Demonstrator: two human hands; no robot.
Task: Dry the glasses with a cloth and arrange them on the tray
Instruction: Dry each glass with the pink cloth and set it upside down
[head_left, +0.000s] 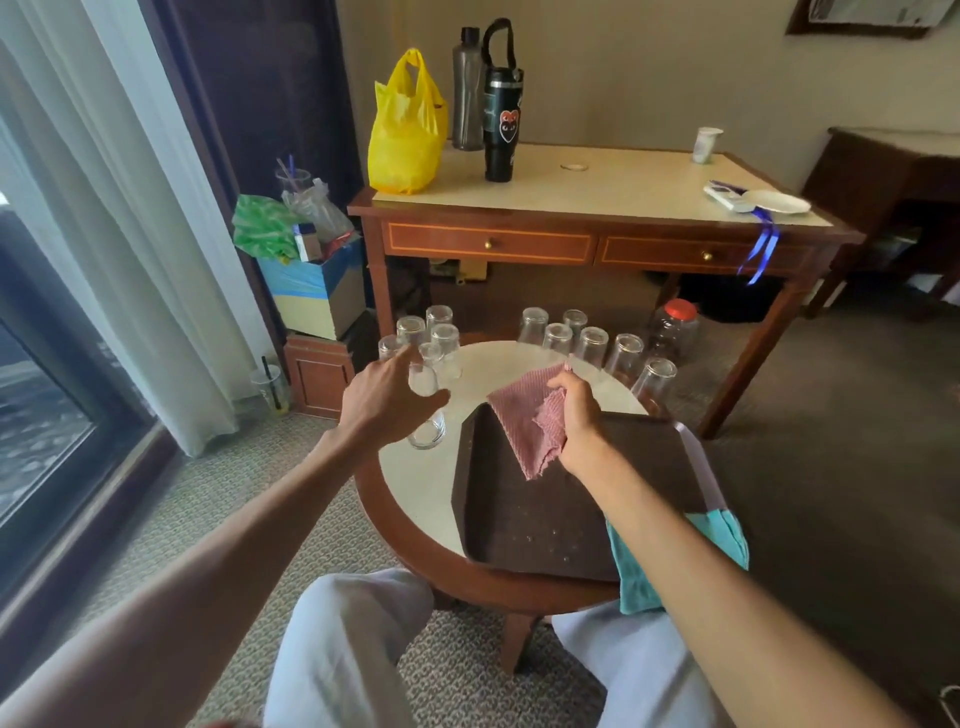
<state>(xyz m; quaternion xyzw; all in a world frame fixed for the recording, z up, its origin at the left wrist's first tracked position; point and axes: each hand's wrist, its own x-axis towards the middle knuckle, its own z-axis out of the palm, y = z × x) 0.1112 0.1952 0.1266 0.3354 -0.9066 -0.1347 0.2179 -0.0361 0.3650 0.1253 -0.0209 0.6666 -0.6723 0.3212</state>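
Observation:
My left hand (387, 397) grips a clear glass (427, 415) above the left part of the small round table (421, 486). My right hand (576, 410) holds a pink checked cloth (524, 421) over the far end of the dark brown tray (540, 514). The tray lies bare on the table's right half. Several upturned glasses stand in a cluster at the table's far left (434, 332) and in a row along its far right edge (592, 345).
A teal cloth (680, 561) hangs off the tray's near right corner. Behind the table stands a wooden desk (597, 228) with a yellow bag (405, 130) and bottles. A red-lidded jar (672, 327) sits on the floor. My knees are under the table's near edge.

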